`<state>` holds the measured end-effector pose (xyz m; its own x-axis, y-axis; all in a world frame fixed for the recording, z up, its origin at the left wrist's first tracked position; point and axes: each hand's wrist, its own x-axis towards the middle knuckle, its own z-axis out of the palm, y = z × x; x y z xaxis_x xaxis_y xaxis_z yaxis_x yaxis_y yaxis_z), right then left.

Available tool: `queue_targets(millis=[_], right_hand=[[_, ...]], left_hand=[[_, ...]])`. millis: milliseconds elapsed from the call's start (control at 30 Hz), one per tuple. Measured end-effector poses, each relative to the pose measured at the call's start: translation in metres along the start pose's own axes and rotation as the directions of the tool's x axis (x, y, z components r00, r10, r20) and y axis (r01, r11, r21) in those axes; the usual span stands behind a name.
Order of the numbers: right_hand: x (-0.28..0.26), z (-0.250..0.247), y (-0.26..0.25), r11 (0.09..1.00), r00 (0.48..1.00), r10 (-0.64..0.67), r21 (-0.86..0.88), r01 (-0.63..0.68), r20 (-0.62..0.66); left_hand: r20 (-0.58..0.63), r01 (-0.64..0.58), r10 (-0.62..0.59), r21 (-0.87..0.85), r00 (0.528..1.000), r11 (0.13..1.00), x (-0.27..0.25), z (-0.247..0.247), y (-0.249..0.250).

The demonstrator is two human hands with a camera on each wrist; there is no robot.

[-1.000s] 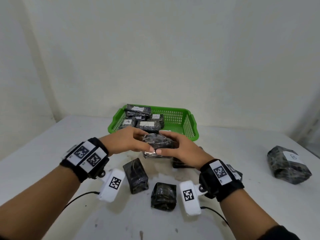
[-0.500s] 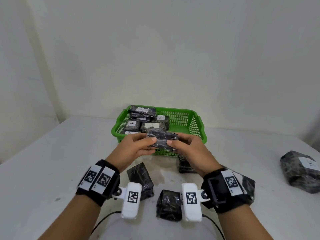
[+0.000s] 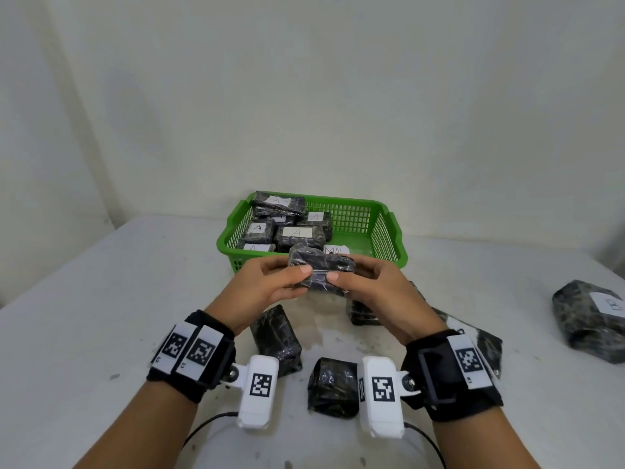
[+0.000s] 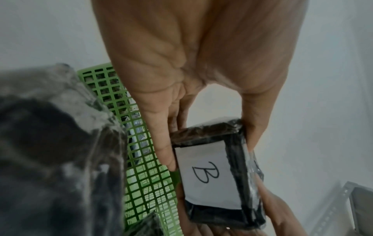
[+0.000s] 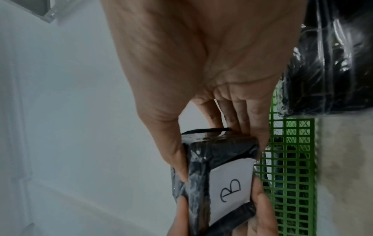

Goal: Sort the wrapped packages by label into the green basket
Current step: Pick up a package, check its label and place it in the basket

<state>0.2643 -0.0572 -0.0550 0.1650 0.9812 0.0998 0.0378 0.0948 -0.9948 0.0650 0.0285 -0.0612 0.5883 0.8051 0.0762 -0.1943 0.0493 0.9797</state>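
Observation:
Both hands hold one black wrapped package in the air just in front of the green basket. My left hand grips its left end and my right hand grips its right end. Its white label faces down and away; both wrist views show the held package with a handwritten "B" on it. The basket's left half holds several black packages labelled "A". The basket's mesh wall shows beside the fingers.
Loose black packages lie on the white table under my arms: one by the left wrist, one between the wrists, another behind the right hand. A larger labelled package sits at the far right. A white wall stands behind the basket.
Both hands have carried the package forward and up, closer to the basket's front wall, and turned it so the label faces down.

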Motion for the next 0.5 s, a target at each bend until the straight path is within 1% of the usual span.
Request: queue_targets(millis=[100, 233, 367, 500], right_hand=[[-0.0018, -0.0026, -0.0006, 0.999, 1.0, -0.016, -0.035, 0.016, -0.014], [-0.0052, 0.0005, -0.005, 1.0, 1.0, -0.01, -0.008, 0.01, 0.009], [-0.0086, 0.003, -0.0081, 1.0, 1.0, -0.02, -0.019, 0.021, 0.01], [-0.0077, 0.0034, -0.0058, 1.0, 1.0, 0.002, 0.02, -0.003, 0.029]], left_hand=[[0.038, 0.01, -0.012, 0.032, 0.999, 0.999, -0.0035, 0.0035, -0.0006], [0.007, -0.029, 0.028, 0.062, 1.0, 0.998, -0.0041, 0.0015, 0.0013], [0.057, -0.004, 0.001, 0.065, 0.998, 0.998, -0.0084, 0.0045, 0.0033], [0.013, -0.036, 0.034, 0.095, 0.999, 0.995, -0.0057, 0.0008, 0.0022]])
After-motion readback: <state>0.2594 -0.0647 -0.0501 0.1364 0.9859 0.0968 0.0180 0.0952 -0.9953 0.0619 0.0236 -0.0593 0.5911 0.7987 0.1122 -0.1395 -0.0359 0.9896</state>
